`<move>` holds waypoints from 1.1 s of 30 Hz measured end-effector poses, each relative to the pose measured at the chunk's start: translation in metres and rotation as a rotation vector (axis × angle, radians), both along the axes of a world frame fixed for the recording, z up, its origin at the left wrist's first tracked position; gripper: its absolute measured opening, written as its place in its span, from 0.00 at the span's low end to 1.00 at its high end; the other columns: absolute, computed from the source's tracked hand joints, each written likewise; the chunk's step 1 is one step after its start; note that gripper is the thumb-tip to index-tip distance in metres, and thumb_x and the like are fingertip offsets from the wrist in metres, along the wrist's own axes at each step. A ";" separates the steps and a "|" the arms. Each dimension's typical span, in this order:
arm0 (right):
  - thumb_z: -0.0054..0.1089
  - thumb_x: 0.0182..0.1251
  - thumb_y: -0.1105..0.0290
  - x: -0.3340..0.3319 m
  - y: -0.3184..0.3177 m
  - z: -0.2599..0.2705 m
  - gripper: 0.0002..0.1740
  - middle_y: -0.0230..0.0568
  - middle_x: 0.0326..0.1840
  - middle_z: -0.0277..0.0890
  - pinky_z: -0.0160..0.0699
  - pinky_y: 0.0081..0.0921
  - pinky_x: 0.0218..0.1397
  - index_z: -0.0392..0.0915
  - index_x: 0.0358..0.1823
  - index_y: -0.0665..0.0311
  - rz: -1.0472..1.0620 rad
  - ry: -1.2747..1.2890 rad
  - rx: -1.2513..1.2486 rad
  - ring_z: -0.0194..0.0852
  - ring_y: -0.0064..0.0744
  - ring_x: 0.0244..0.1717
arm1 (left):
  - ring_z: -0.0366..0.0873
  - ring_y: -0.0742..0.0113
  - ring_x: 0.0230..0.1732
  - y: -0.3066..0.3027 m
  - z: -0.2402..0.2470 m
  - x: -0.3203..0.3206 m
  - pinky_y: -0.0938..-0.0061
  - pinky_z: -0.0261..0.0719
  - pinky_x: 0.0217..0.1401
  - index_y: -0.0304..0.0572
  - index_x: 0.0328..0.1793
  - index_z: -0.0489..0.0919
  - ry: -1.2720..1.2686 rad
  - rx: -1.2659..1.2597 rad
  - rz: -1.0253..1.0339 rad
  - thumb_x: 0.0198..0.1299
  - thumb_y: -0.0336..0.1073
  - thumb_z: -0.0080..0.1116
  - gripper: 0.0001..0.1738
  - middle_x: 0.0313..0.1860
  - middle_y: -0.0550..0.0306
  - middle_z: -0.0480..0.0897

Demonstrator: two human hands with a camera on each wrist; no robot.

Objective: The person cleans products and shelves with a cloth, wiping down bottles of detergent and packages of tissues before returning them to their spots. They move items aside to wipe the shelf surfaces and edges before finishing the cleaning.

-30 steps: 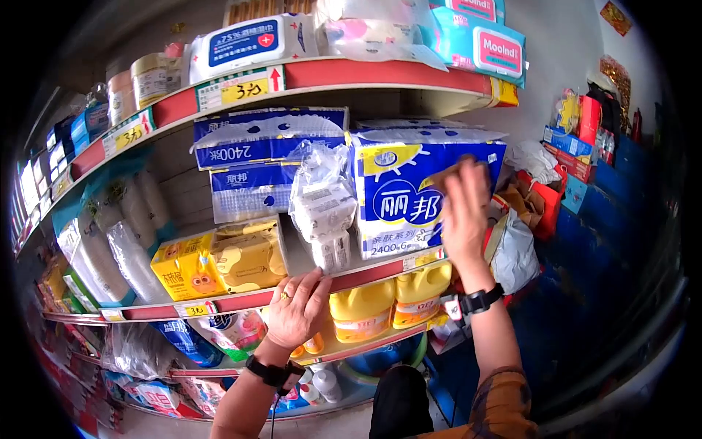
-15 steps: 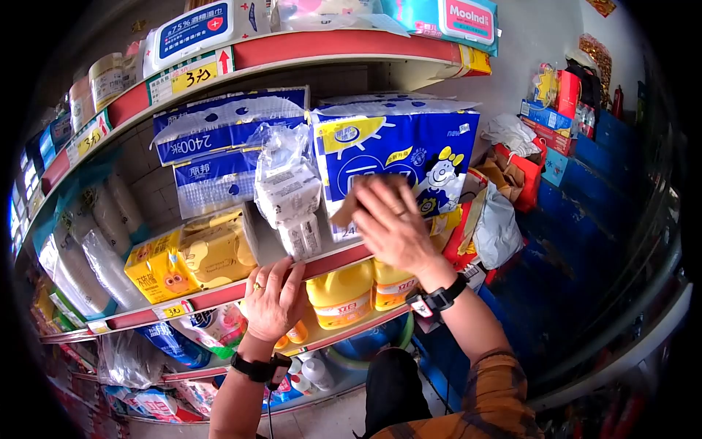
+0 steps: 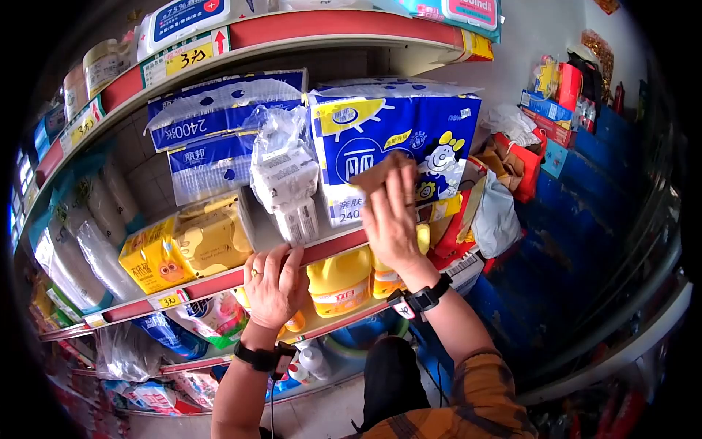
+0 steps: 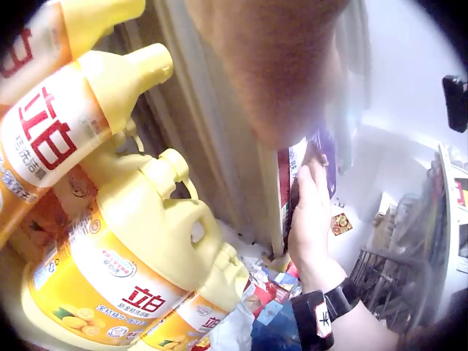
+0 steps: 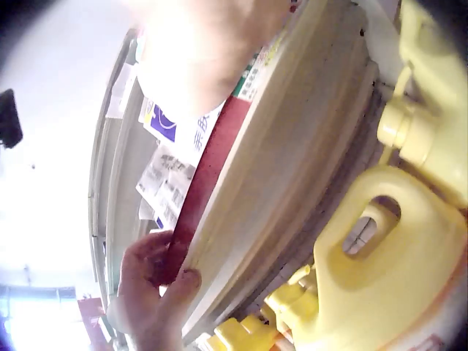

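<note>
My right hand holds a folded brown cloth against the front of a large blue-and-white tissue pack. Its fingers point up, and the cloth sticks out on the left. The left hand grips the red-fronted shelf edge; in the right wrist view its fingers lie over the strip and the thumb sits underneath. Just above that hand, small white packs in a clear plastic bag stand beside the tissue pack.
Yellow detergent jugs stand on the shelf below. To the left are yellow tissue packs and more blue packs. A higher shelf overhangs the goods. Bags lie at the right by blue steps.
My right hand swept left across the tissue pack with the cloth, then shifted slightly; its fingers now point more upward. The left hand stays at the shelf edge while the head view has shifted.
</note>
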State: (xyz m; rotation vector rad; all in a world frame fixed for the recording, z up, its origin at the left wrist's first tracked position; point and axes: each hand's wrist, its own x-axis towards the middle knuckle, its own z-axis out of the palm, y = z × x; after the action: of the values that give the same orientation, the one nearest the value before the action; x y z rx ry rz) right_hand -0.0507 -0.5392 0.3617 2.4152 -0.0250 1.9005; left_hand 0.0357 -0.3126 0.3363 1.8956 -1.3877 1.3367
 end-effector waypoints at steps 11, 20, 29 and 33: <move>0.64 0.63 0.57 -0.037 -0.049 -0.012 0.14 0.47 0.79 0.51 0.38 0.55 0.80 0.76 0.40 0.58 -0.139 0.144 -0.187 0.43 0.52 0.80 | 0.74 0.55 0.51 0.003 0.002 -0.002 0.57 0.68 0.58 0.47 0.59 0.75 0.002 0.020 -0.001 0.47 0.32 0.66 0.28 0.52 0.56 0.77; 0.50 0.72 0.71 -0.046 -0.047 -0.026 0.23 0.57 0.80 0.43 0.51 0.50 0.76 0.66 0.67 0.65 0.003 -0.029 0.359 0.39 0.62 0.79 | 0.74 0.55 0.51 0.001 0.001 -0.003 0.58 0.68 0.59 0.47 0.57 0.76 0.019 -0.005 0.000 0.48 0.32 0.65 0.26 0.52 0.56 0.77; 0.57 0.64 0.75 -0.011 0.015 0.007 0.19 0.42 0.78 0.52 0.53 0.45 0.80 0.74 0.57 0.66 0.120 0.185 -0.139 0.48 0.47 0.79 | 0.74 0.55 0.50 0.000 0.002 -0.003 0.58 0.68 0.58 0.48 0.57 0.75 0.010 -0.012 0.002 0.48 0.33 0.64 0.26 0.51 0.56 0.77; 0.57 0.65 0.71 0.013 0.011 0.070 0.12 0.44 0.79 0.52 0.51 0.46 0.81 0.77 0.47 0.68 -0.013 -0.003 -0.248 0.47 0.47 0.79 | 0.74 0.55 0.50 0.000 0.001 -0.002 0.58 0.69 0.57 0.48 0.57 0.76 0.009 -0.013 -0.017 0.48 0.33 0.64 0.26 0.51 0.56 0.77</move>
State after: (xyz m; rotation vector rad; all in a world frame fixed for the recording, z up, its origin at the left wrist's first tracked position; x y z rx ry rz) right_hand -0.0380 -0.5285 0.4319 2.2430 0.1827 1.7819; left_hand 0.0341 -0.3123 0.3372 1.8751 -1.3839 1.3246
